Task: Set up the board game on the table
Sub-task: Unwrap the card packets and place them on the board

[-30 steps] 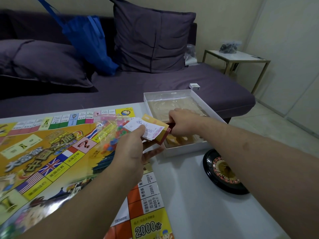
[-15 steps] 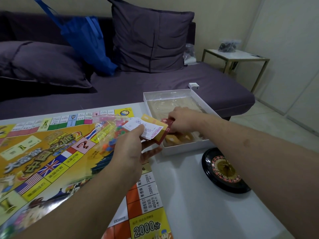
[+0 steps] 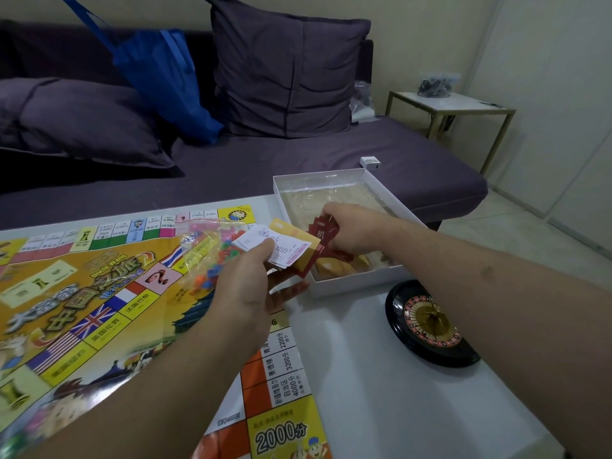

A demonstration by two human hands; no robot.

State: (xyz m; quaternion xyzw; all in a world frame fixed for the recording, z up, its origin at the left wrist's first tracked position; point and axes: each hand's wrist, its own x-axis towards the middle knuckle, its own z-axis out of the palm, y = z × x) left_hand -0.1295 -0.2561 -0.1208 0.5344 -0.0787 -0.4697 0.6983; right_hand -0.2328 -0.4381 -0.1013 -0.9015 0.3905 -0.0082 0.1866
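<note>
**boardnerd:** Yellow glossy paper game board (image 3: 99, 293) takes up the whole left half of the white table (image 3: 381, 392), its near right corner hanging at the front edge with the "2000" square. On its far right part lies a clear plastic bag of small coloured game pieces (image 3: 205, 250).

**tabletop_tim:** And the hands?

**boardnerd:** Left hand (image 3: 248, 289) hovers over the board's right edge, thumb on top and fingers curled under, pinching a fanned stack of white, yellow and dark red cards (image 3: 284, 250). Just right of that, the right hand (image 3: 354, 230) is inside the shallow white cardboard box (image 3: 351, 286), fingers closed around a few dark red cards (image 3: 323, 228). More yellowish stuff sits in the box under a clear plastic insert, can't tell what exactly.

**tabletop_tim:** Any free room?

**boardnerd:** Bare white tabletop runs between the board's right edge and a black round roulette wheel (image 3: 430, 323), which sits just in front of the box near the table's right edge. The box's far side reaches the table's back edge.

**tabletop_tim:** Room behind?

**boardnerd:** Dark purple sofa (image 3: 298, 157) with two purple cushions (image 3: 284, 67) and a blue fabric bag (image 3: 159, 74) right behind the table, a tiny white cube (image 3: 370, 161) on the seat, and a gold-framed white side table (image 3: 450, 104) far right against cream walls.
</note>
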